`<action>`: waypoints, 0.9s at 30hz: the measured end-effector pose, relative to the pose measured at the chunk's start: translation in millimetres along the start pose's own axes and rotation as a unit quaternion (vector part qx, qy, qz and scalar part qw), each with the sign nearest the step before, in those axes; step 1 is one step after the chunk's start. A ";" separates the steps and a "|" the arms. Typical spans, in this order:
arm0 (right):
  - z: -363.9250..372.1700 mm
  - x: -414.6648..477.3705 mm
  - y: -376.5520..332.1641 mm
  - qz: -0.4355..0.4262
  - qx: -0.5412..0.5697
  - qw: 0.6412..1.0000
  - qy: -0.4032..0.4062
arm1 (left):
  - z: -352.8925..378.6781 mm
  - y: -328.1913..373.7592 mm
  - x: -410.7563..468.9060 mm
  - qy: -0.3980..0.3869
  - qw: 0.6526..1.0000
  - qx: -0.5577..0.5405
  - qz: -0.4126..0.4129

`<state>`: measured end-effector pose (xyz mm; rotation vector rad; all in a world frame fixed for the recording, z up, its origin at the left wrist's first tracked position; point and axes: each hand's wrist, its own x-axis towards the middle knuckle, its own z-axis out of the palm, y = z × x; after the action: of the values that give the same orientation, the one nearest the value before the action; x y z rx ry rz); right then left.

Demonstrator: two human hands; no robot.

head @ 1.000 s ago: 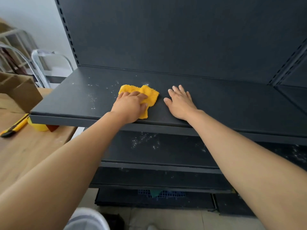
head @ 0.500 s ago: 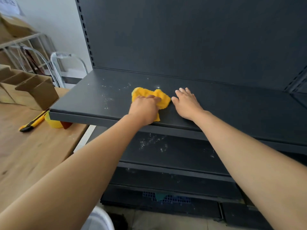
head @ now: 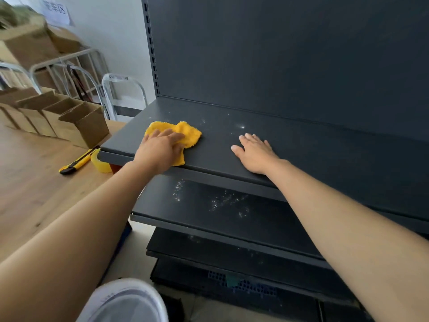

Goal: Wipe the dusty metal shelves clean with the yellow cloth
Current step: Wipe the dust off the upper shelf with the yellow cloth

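A yellow cloth (head: 185, 133) lies near the left end of the top dark metal shelf (head: 325, 149). My left hand (head: 160, 149) presses flat on the cloth, fingers spread over it. My right hand (head: 255, 152) rests flat on the bare shelf, well to the right of the cloth. White dust specks (head: 241, 126) remain behind and between the hands. The second shelf (head: 204, 214) below carries scattered white dust (head: 222, 201). A third shelf (head: 232, 247) lower down shows faint specks.
A wooden table (head: 30, 182) stands left of the shelving, with a yellow utility knife (head: 76, 162), a roll of yellow tape (head: 98, 162) and open cardboard boxes (head: 79, 122). Metal chair frames (head: 123, 89) stand behind. A white shoe (head: 125, 300) shows at the bottom.
My left hand has slid the cloth leftward along the top shelf, away from my right hand, which stays in place. The gap between the hands has widened.
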<state>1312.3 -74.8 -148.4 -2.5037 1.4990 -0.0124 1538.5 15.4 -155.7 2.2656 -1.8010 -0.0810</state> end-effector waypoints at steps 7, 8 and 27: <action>-4.5 -3.8 1.7 -0.009 0.026 0.999 0.027 | 1.6 61.1 5.9 -0.012 1.000 -0.014 -0.004; -7.0 -4.4 2.5 -0.002 0.052 0.997 0.049 | 4.4 76.1 5.1 -0.014 0.999 -0.017 0.025; -17.0 41.9 -21.9 -0.042 0.083 0.986 0.139 | 1.0 22.9 40.0 -0.068 0.996 0.004 -0.051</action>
<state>1349.4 -104.5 -132.0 -2.5046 1.4187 -0.4985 1525.9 -28.1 -147.1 2.4107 -1.7499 -0.2524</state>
